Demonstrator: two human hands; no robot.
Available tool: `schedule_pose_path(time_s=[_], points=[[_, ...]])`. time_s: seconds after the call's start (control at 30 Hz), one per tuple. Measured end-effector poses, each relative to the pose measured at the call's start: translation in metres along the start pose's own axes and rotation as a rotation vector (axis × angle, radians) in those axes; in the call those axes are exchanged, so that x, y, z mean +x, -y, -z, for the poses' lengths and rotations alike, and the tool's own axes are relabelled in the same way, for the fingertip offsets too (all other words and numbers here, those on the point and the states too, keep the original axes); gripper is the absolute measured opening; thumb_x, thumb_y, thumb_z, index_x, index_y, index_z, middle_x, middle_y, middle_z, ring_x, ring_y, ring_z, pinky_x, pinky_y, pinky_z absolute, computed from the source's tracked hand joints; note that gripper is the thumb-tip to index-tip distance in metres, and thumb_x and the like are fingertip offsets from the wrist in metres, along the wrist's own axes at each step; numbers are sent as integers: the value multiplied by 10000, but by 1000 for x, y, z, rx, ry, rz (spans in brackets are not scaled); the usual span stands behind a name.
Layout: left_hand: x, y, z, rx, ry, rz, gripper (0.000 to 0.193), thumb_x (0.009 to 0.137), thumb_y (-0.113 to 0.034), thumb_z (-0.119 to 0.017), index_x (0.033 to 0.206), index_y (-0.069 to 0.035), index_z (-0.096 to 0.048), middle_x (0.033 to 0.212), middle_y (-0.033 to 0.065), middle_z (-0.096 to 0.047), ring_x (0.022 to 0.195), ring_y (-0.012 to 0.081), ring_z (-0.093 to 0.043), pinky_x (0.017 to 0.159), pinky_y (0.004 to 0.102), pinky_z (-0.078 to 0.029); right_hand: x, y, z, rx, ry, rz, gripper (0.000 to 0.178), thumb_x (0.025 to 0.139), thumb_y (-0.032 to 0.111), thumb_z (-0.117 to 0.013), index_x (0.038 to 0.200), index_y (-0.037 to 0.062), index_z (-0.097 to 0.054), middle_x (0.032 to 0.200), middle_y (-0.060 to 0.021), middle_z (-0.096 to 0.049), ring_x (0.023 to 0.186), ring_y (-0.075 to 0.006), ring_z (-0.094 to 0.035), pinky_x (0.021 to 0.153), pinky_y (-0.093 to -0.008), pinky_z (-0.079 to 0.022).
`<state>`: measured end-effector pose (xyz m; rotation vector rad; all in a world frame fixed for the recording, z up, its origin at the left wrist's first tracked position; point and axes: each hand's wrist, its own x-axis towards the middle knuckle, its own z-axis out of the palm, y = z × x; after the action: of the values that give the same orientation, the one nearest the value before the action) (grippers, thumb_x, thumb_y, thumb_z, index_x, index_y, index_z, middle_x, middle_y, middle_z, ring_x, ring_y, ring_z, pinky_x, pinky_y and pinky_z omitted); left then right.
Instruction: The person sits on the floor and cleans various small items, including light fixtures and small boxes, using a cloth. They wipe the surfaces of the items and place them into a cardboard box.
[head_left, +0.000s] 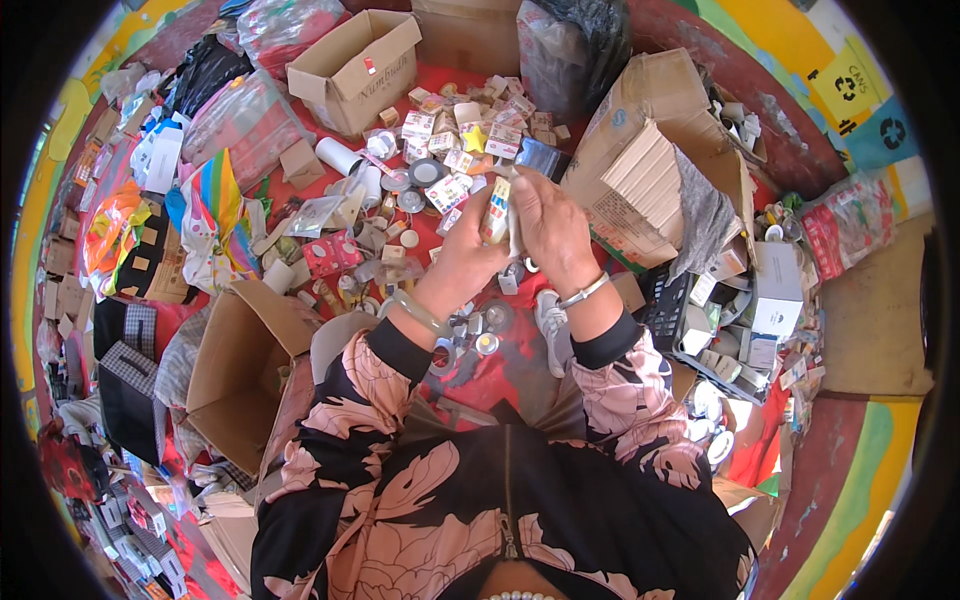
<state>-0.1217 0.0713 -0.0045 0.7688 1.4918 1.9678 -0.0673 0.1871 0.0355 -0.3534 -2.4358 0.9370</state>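
Observation:
Both my hands are together in front of me, above a pile of small boxes. Between them is a small white box [495, 212] with colourful print, tilted upright. My left hand [460, 258] grips it from the left, with the thumb along its side. My right hand [556, 228] is closed against its right side, fingers curled over the top; a thin pale strip [515, 222] shows beside the box there. The right fingertips are partly hidden. Just beyond lie several printed small cartons [447, 192], a yellow star [474, 138] and round lids [427, 173].
An open cardboard box [357, 75] stands at the far side, and another [245, 370] at the left. Large torn cardboard [640, 150] and a black crate [664, 308] full of cartons are at the right. Striped bags [215, 215] lie left. A shoe [553, 330] shows below my hands.

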Motion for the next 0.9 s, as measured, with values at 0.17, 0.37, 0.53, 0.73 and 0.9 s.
schedule_pose_path(time_s=[0.17, 0.37, 0.53, 0.73, 0.9], points=[[0, 3, 2, 120, 69, -130, 690, 700, -21, -665, 1300, 32, -327, 1205, 91, -467, 1076, 140, -478, 923, 293, -403, 10, -39, -6, 302, 120, -193, 469, 946, 394, -308, 969, 58, -635, 803, -200, -628, 807, -374, -583, 734, -397, -451], [-9, 3, 1, 678, 116, -423, 620, 707, -30, -644, 1257, 12, -362, 1153, 187, -465, 1062, 323, -501, 898, 362, -417, 10, -55, 4, 285, 229, -187, 460, 943, 381, -317, 995, 41, -624, 815, -198, -632, 804, -363, -584, 741, -397, -453], [-8, -2, 0, 806, 114, -481, 603, 699, -23, -633, 1240, 3, -368, 1139, 214, -461, 1020, 398, -492, 854, 398, -436, 5, -24, 9, 281, 205, -147, 437, 939, 387, -355, 1031, 46, -612, 816, -188, -641, 787, -352, -612, 715, -395, -469], [-10, 9, 7, 554, 154, -414, 589, 727, -21, -647, 1248, 23, -377, 1160, 161, -487, 1050, 273, -528, 879, 336, -435, 14, -46, 4, 476, 326, -425, 490, 914, 427, -420, 885, 0, -660, 738, -182, -636, 686, -286, -621, 655, -343, -472], [-8, 7, 1, -162, 125, -77, 588, 740, 8, -644, 1263, 18, -376, 1167, 117, -511, 1069, 208, -531, 914, 325, -432, 20, -71, 4, 341, 141, -495, 545, 848, 478, -526, 733, -43, -638, 628, -171, -607, 580, -276, -572, 598, -361, -447]])
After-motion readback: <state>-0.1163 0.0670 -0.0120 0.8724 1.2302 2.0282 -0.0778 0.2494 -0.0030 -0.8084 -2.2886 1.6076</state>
